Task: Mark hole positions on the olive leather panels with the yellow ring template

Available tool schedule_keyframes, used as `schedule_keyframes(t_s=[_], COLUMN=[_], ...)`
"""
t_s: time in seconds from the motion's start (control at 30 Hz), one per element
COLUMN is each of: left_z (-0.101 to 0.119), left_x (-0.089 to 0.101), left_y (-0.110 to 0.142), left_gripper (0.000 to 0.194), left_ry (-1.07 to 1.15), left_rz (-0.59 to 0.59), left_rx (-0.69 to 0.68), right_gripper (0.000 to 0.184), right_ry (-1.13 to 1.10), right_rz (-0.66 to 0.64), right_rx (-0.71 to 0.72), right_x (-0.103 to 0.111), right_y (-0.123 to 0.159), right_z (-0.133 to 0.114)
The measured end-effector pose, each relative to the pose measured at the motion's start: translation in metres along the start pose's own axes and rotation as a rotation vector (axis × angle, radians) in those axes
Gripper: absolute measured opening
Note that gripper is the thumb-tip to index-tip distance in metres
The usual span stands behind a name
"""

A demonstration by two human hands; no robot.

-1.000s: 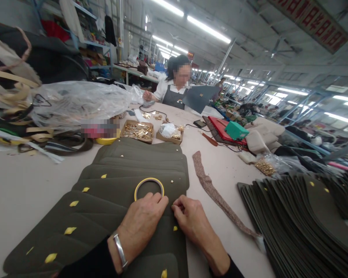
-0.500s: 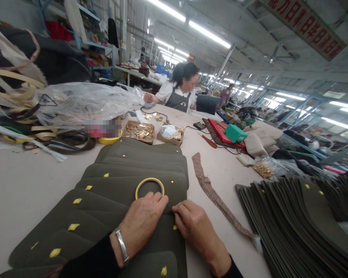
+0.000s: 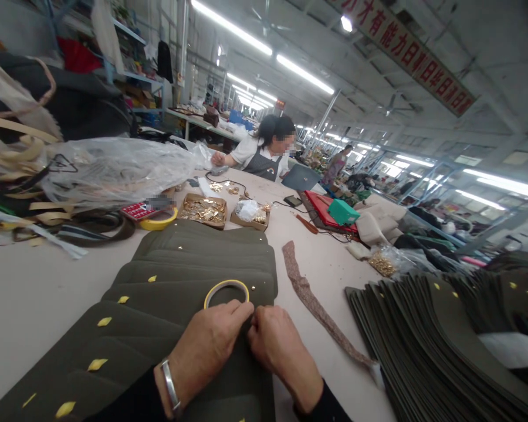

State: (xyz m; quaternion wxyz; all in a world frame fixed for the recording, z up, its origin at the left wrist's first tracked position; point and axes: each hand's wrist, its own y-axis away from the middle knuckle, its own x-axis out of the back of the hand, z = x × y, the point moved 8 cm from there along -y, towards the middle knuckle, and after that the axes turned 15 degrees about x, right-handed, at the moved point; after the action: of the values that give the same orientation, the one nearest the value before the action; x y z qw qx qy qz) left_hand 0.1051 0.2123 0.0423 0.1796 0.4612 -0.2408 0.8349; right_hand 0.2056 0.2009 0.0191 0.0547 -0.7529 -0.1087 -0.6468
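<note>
My left hand (image 3: 205, 346), a silver bracelet at its wrist, is closed on a thin roll of yellow tape (image 3: 226, 285) over overlapping dark olive panels (image 3: 167, 310). Against its fingertips my right hand (image 3: 279, 340) is pinched shut; whatever lies between those fingers is hidden. Small yellow tape pieces (image 3: 97, 364) stick to the panels along the left side. Two tiny gold-coloured metal fittings show near the upper panels' edges, one a gold stud (image 3: 253, 288) just beyond my hands.
A brown fabric strip (image 3: 310, 299) lies to the right, before a fanned stack of olive panels (image 3: 405, 346). Boxes of gold hardware (image 3: 202, 211) and clear plastic (image 3: 123, 170) stand behind. Across the table (image 3: 35, 299) a person (image 3: 264, 155) sits holding a dark panel.
My right hand has moved left and up to meet my left hand's fingertips. The view has shifted slightly. The person opposite has lowered the dark panel.
</note>
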Motion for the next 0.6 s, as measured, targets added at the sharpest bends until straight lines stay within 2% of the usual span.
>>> schedule_keyframes(t_s=[0.07,0.13,0.2,0.27,0.37,0.47,0.6], left_z=[0.003,0.004,0.005,0.004,0.002,0.003,0.005], left_x=[0.015,0.025,0.027,0.023,0.019,0.016,0.01], left_y=[0.003,0.005,0.005,0.004,0.003,0.003,0.004], left_gripper=[0.02,0.026,0.035,0.041,0.038,0.034,0.033], left_ry=[0.131,0.208,0.229,0.233,0.236,0.202,0.136], left_rz=[0.149,0.236,0.221,0.159,0.112,0.086,0.077], left_rx=[-0.08,-0.133,-0.127,-0.08,-0.024,-0.011,-0.059], right_gripper=[0.017,0.021,0.024,0.022,0.019,0.021,0.019], right_ry=[-0.086,-0.202,-0.328,-0.456,-0.558,-0.552,-0.447], right_rz=[-0.003,0.036,0.168,0.37,0.603,0.65,0.652], right_rx=[0.032,0.077,0.098,0.111,0.226,0.388,0.466], right_x=[-0.002,-0.001,0.009,0.025,0.048,0.056,0.054], right_y=[0.009,0.019,0.027,0.034,0.038,0.036,0.034], right_z=[-0.001,-0.002,0.001,0.006,0.006,-0.004,-0.011])
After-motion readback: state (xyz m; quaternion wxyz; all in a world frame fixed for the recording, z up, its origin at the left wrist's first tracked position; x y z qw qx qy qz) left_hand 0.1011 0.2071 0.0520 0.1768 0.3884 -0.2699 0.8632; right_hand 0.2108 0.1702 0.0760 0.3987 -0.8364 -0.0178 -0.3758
